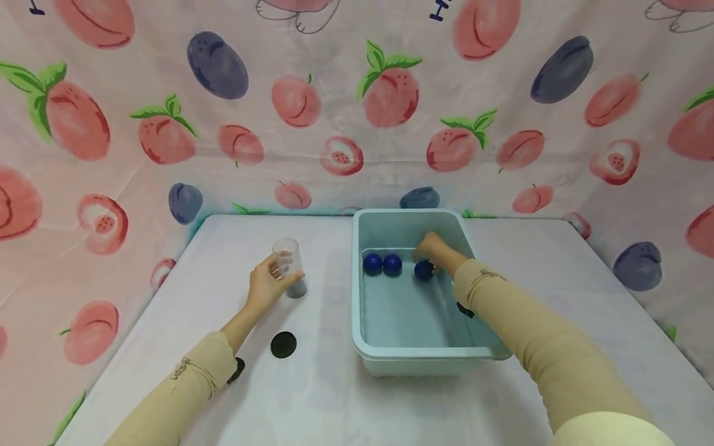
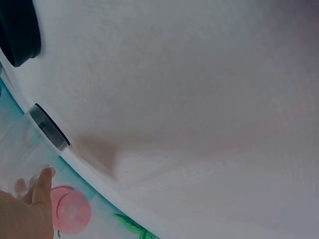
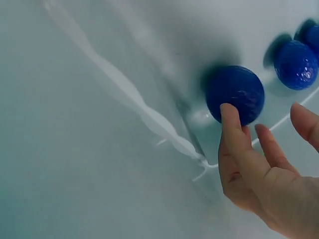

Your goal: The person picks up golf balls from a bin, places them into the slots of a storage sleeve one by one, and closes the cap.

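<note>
My left hand [image 1: 266, 287] grips a clear cylindrical container [image 1: 287, 260] around its side, thumb and fingers on opposite sides. Its dark bottom end [image 2: 50, 127] shows in the left wrist view. A round black lid [image 1: 283, 344] lies on the table nearer to me. Inside the light blue bin [image 1: 432, 353], my right hand [image 3: 269, 179] reaches toward a blue ball [image 3: 235, 94]; one fingertip overlaps it, while the thumb stands apart from it. Two more blue balls, a left one [image 1: 372, 264] and its neighbour [image 1: 393, 265], sit side by side on the bin floor.
The bin stands on a white-covered table [image 1: 329, 396], with raised walls around the balls. A fruit-print cloth [image 1: 334, 80] hangs behind the table and along its sides.
</note>
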`<state>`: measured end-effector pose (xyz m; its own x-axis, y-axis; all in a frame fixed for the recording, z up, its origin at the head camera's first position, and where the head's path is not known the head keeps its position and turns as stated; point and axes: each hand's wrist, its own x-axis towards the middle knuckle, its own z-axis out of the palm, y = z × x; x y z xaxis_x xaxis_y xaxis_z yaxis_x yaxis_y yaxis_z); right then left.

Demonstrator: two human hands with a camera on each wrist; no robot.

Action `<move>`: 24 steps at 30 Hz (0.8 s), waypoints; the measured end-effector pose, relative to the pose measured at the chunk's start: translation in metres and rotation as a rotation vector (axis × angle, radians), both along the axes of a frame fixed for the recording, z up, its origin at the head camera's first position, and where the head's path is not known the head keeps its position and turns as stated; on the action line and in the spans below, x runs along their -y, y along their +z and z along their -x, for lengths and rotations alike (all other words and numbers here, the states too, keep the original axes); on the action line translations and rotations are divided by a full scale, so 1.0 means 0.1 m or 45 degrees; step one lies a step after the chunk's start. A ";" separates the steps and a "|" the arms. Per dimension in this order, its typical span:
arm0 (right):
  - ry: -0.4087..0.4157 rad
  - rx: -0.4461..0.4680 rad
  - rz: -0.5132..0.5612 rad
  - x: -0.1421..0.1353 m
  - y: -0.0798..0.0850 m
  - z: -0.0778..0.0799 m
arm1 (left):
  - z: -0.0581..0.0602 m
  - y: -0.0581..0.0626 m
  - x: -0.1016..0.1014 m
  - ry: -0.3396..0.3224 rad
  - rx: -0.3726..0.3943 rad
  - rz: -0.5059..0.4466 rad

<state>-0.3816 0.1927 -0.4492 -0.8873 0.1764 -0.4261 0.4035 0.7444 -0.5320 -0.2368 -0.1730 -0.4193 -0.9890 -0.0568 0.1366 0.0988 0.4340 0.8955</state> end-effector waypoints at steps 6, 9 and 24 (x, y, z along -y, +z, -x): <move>0.007 0.022 0.007 -0.02 -0.17 0.05 | 0.01 0.00 -0.01 -0.008 0.009 -0.003; 0.024 0.073 0.031 0.01 -0.22 0.08 | 0.01 0.00 0.00 0.001 0.013 0.011; 0.026 0.036 0.031 0.10 -0.29 0.08 | 0.00 -0.02 0.01 -0.002 0.030 0.007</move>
<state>-0.3896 0.1823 -0.4783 -0.8780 0.1480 -0.4552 0.4038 0.7396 -0.5384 -0.2369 -0.1743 -0.4210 -0.9920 -0.0549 0.1137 0.0783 0.4390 0.8951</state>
